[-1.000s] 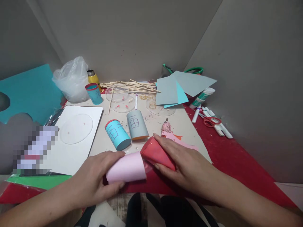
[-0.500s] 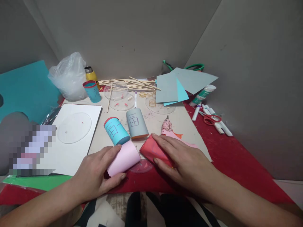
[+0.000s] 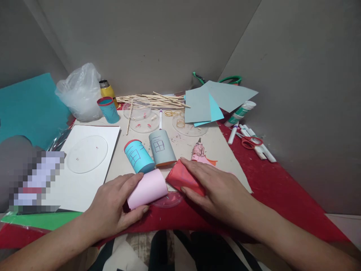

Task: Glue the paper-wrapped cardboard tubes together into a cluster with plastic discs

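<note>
My left hand [image 3: 121, 201] is closed around a pink paper tube [image 3: 149, 188] lying on its side near the table's front edge. Beside it, my right hand [image 3: 211, 184] grips a red paper tube [image 3: 184, 178], its fingers covering much of the right part. The facing ends of these two tubes nearly meet. Just behind them rest a blue paper tube [image 3: 139, 156] with a red rim and a grey paper tube [image 3: 162, 146], both with windows drawn on them. A glue gun [image 3: 198, 149], spotted with pink, lies behind my right hand.
Wooden sticks [image 3: 158, 101], clear plastic discs [image 3: 143, 122] and rubber bands [image 3: 180, 122] lie at the back. Another blue tube [image 3: 109, 110] stands by a yellow bottle [image 3: 107, 90]. Right are grey paper [image 3: 197, 105], red scissors [image 3: 251, 142] and markers [image 3: 265, 152]; left, a white board [image 3: 87, 188].
Both hands keep their hold on the pink and red tubes, almost unmoved. The whole view has shifted very slightly.
</note>
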Motion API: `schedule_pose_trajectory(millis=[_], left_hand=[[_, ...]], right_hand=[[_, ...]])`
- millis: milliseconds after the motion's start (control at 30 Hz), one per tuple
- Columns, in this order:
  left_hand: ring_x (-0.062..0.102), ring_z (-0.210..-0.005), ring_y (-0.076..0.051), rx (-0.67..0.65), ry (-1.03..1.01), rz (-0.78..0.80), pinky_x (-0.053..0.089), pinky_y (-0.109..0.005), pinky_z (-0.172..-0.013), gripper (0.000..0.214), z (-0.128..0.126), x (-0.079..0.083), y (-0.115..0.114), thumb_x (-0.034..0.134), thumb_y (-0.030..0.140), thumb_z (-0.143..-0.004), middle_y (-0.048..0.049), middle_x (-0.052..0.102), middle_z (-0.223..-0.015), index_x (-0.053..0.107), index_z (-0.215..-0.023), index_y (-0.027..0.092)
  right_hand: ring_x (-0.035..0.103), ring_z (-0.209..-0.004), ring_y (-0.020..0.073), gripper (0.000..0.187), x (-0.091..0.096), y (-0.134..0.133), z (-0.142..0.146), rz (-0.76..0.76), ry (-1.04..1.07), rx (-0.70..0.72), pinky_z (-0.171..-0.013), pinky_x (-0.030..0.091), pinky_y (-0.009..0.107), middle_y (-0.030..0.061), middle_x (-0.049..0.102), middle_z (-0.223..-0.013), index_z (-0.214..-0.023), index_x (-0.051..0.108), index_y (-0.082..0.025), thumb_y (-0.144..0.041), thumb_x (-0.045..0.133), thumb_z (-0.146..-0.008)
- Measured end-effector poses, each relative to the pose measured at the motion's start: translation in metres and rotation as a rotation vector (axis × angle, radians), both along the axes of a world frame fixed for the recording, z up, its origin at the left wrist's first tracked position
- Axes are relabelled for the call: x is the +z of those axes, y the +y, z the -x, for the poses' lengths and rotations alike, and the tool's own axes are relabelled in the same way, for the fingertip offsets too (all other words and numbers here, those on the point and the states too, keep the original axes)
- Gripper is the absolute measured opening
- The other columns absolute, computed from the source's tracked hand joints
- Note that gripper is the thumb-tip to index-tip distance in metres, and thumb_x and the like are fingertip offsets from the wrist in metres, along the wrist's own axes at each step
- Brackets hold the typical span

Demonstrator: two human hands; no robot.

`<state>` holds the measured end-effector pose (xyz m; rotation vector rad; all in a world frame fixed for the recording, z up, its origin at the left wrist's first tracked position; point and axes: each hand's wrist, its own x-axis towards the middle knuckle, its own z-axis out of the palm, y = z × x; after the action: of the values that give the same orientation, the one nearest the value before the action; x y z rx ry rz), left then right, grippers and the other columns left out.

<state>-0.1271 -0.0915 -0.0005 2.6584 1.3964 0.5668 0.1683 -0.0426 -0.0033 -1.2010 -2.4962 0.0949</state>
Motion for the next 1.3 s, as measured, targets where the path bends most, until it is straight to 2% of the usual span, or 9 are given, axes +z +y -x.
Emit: schedule_pose_trajectory(millis=[133,333,500,600,900,1033,1300], left_hand=[[0.072,-0.101,-0.029,0.004,0.005,0.005,0.062,-0.041,-0.079,0.057,0.002,0.0,-0.001,0.063,0.047,-0.091,-0.0152,0.071,-0.121,0.045,-0.138,0.019],[0.072,-0.101,-0.03,0.019,0.003,0.005,0.062,-0.043,-0.078,0.063,0.004,-0.003,0.0,0.066,0.049,-0.089,-0.0156,0.07,-0.121,0.044,-0.14,0.019],[0.072,-0.102,-0.03,0.029,0.003,0.01,0.062,-0.042,-0.078,0.062,0.003,-0.005,0.0,0.066,0.048,-0.089,-0.015,0.07,-0.122,0.043,-0.141,0.021],[0.072,-0.103,-0.03,0.029,0.003,0.012,0.062,-0.042,-0.08,0.062,0.003,-0.005,0.0,0.065,0.048,-0.089,-0.0148,0.07,-0.123,0.043,-0.14,0.021],[0.071,-0.104,-0.03,0.02,0.005,0.004,0.062,-0.043,-0.081,0.062,0.003,-0.004,0.001,0.065,0.049,-0.09,-0.0155,0.07,-0.124,0.042,-0.141,0.022],[0.072,-0.104,-0.03,0.033,-0.001,0.004,0.062,-0.042,-0.08,0.062,0.003,-0.005,0.002,0.065,0.048,-0.089,-0.0152,0.07,-0.124,0.042,-0.141,0.022],[0.071,-0.107,-0.029,0.033,-0.013,0.022,0.062,-0.041,-0.084,0.062,0.004,-0.006,0.001,0.066,0.047,-0.089,-0.0142,0.069,-0.126,0.042,-0.141,0.022]], right_hand=[[0.071,-0.114,0.0344,0.055,0.005,0.007,-0.005,0.13,-0.002,-0.033,-0.092,0.061,0.051,0.0175,0.071,-0.131,-0.14,0.058,-0.007,-0.041,0.052,-0.096],[0.065,-0.124,0.0329,0.059,0.01,0.013,-0.008,0.265,-0.004,-0.026,-0.101,0.056,0.049,0.0143,0.066,-0.14,-0.146,0.052,-0.013,-0.04,0.056,-0.093],[0.071,-0.112,0.0351,0.056,0.016,0.022,-0.011,0.326,-0.03,-0.061,-0.09,0.059,0.051,0.0149,0.07,-0.133,-0.141,0.055,-0.017,-0.042,0.058,-0.091],[0.071,-0.11,0.0322,0.05,0.019,0.025,-0.014,0.335,-0.013,-0.009,-0.091,0.059,0.048,0.0132,0.072,-0.127,-0.137,0.058,-0.018,-0.04,0.058,-0.092],[0.066,-0.121,0.0286,0.048,0.016,0.027,-0.02,0.309,0.082,0.135,-0.101,0.055,0.047,0.0129,0.069,-0.134,-0.138,0.057,-0.02,-0.033,0.061,-0.092],[0.067,-0.12,0.0285,0.052,0.014,0.029,-0.023,0.319,0.081,0.145,-0.099,0.056,0.046,0.0115,0.07,-0.133,-0.139,0.057,-0.023,-0.029,0.065,-0.088],[0.067,-0.119,0.0288,0.051,0.015,0.029,-0.021,0.308,0.072,0.148,-0.099,0.055,0.046,0.0135,0.069,-0.132,-0.139,0.056,-0.019,-0.032,0.064,-0.09]])
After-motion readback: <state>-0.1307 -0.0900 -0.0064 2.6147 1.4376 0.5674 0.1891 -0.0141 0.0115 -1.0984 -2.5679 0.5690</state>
